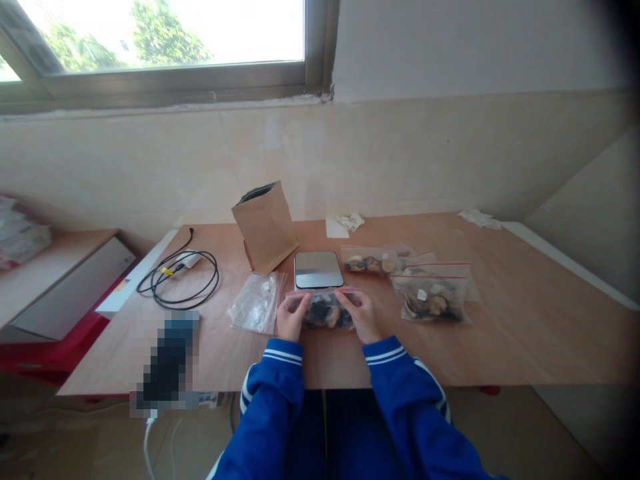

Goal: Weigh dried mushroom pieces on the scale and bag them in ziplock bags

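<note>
A clear zip bag (327,315) with dark and brown dried pieces inside lies at the table's front, its red-striped top edge toward the scale. My left hand (291,319) pinches the left part of that edge between thumb and fingers. On the right part, my right hand (363,315) pinches the same edge. Just behind the bag sits a flat kitchen scale (319,269) with a silvery top. To the left lie several flat, see-through zip bags (254,303). Right of my hands, another filled zip bag (433,300) stands in front of a further filled bag (373,262).
An open brown paper bag (267,227) stands near the wall. A black cable (216,280) lies coiled at the left, behind a pixelated dark object (167,360) at the table's left front. Crumpled tissue (351,221) and a white piece (480,219) lie along the back edge.
</note>
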A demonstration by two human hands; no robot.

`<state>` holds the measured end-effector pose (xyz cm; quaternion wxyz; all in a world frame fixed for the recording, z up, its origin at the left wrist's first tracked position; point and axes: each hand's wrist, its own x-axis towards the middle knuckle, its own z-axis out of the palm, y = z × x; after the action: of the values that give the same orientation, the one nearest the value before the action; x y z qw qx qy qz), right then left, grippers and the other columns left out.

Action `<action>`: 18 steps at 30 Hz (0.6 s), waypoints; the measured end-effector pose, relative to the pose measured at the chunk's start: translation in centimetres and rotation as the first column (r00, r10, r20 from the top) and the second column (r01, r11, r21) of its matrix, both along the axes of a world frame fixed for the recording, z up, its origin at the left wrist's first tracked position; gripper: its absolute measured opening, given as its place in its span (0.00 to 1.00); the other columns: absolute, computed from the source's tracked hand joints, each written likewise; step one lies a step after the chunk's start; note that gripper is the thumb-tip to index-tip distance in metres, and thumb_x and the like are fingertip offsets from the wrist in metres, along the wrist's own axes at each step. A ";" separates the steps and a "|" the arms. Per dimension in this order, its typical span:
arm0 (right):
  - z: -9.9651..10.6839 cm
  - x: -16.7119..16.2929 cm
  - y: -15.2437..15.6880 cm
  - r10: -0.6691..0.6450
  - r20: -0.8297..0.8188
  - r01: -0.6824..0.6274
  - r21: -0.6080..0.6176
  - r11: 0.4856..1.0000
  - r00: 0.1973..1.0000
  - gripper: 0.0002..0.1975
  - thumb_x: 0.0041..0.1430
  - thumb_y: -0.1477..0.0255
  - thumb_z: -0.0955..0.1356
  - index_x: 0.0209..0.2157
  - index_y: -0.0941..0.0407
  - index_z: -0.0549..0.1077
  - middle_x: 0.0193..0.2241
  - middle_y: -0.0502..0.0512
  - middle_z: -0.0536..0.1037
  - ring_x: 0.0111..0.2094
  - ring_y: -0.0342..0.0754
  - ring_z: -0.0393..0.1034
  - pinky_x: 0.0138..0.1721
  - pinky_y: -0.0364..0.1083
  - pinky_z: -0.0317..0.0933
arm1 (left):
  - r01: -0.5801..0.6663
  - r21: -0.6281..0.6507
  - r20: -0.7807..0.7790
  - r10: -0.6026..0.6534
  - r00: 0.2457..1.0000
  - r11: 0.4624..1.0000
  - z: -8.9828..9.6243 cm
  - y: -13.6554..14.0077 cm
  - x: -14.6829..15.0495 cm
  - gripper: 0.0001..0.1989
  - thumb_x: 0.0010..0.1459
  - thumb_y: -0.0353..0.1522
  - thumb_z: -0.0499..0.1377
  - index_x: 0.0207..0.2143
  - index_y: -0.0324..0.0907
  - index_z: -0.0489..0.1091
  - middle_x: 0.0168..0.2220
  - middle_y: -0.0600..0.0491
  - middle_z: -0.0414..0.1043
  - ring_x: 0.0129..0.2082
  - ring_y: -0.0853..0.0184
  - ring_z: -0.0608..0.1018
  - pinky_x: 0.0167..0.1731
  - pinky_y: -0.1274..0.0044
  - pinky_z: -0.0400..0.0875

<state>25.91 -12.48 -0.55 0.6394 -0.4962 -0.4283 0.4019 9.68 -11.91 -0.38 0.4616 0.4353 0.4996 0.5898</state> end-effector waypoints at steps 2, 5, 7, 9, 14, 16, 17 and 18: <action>0.1 0.1 0.0 0.022 0.000 -0.022 0.009 1.000 1.000 0.16 0.44 0.57 0.75 0.29 0.54 0.78 0.31 0.55 0.81 0.35 0.53 0.76 0.40 0.51 0.71 | 0.045 0.000 0.042 -0.045 0.998 0.999 -0.1 0.0 0.0 0.17 0.44 0.43 0.68 0.29 0.37 0.78 0.30 0.47 0.79 0.32 0.62 0.79 0.37 0.72 0.73; 0.3 0.0 -0.1 0.115 0.035 -0.116 0.033 0.993 0.993 0.15 0.46 0.57 0.74 0.31 0.53 0.79 0.32 0.54 0.81 0.35 0.53 0.76 0.40 0.51 0.70 | 0.098 0.008 0.074 -0.098 0.992 0.995 0.2 -0.1 0.1 0.18 0.42 0.41 0.70 0.32 0.37 0.79 0.32 0.46 0.80 0.34 0.61 0.80 0.39 0.71 0.74; 0.3 0.0 -0.1 0.146 0.075 -0.150 0.052 0.987 0.986 0.13 0.48 0.58 0.73 0.30 0.52 0.79 0.30 0.53 0.81 0.34 0.52 0.75 0.39 0.51 0.70 | 0.110 0.010 0.062 -0.110 0.992 0.994 0.6 -0.3 0.2 0.18 0.41 0.40 0.70 0.31 0.36 0.79 0.32 0.46 0.80 0.34 0.60 0.80 0.40 0.70 0.74; 0.2 -0.1 -0.1 0.145 0.102 -0.153 0.069 0.986 0.984 0.12 0.49 0.58 0.73 0.29 0.52 0.78 0.28 0.52 0.80 0.33 0.51 0.75 0.38 0.50 0.69 | 0.103 0.007 0.050 -0.103 0.993 0.995 0.8 -0.4 0.3 0.17 0.41 0.40 0.70 0.30 0.36 0.79 0.31 0.45 0.80 0.33 0.60 0.80 0.40 0.70 0.74; -0.2 0.0 0.0 0.134 0.147 -0.149 0.094 0.984 0.980 0.11 0.51 0.60 0.73 0.29 0.53 0.79 0.28 0.52 0.78 0.33 0.50 0.73 0.37 0.50 0.68 | 0.046 0.001 0.073 -0.046 0.996 0.999 0.8 -0.4 0.7 0.17 0.41 0.40 0.70 0.30 0.36 0.78 0.30 0.46 0.80 0.32 0.61 0.80 0.39 0.70 0.75; -0.3 0.0 0.0 0.124 0.153 -0.140 0.096 0.985 0.980 0.11 0.51 0.60 0.73 0.29 0.54 0.79 0.28 0.52 0.77 0.34 0.50 0.73 0.37 0.49 0.68 | 0.028 -0.004 0.079 -0.028 0.997 1.000 0.7 -0.3 0.9 0.17 0.41 0.40 0.70 0.30 0.35 0.78 0.30 0.46 0.80 0.31 0.61 0.80 0.39 0.70 0.75; -0.3 0.0 0.0 0.120 0.148 -0.135 0.094 0.986 0.982 0.11 0.51 0.61 0.73 0.30 0.54 0.79 0.28 0.52 0.78 0.34 0.50 0.73 0.38 0.49 0.68 | 0.025 -0.008 0.080 -0.025 0.996 1.000 0.7 -0.3 0.9 0.18 0.41 0.40 0.70 0.30 0.35 0.78 0.31 0.46 0.80 0.31 0.61 0.80 0.38 0.70 0.75; -0.3 0.0 0.0 0.118 0.139 -0.132 0.090 0.987 0.983 0.11 0.51 0.61 0.73 0.30 0.54 0.79 0.29 0.52 0.78 0.34 0.50 0.73 0.38 0.50 0.68 | 0.029 -0.014 0.082 -0.027 0.996 0.999 0.6 -0.3 0.9 0.18 0.41 0.41 0.70 0.30 0.35 0.78 0.31 0.46 0.80 0.31 0.61 0.80 0.39 0.70 0.75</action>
<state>25.93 -12.45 -0.83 0.6066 -0.4618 -0.5199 0.3854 10.55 -12.20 0.25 0.4933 0.4141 0.4786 0.5968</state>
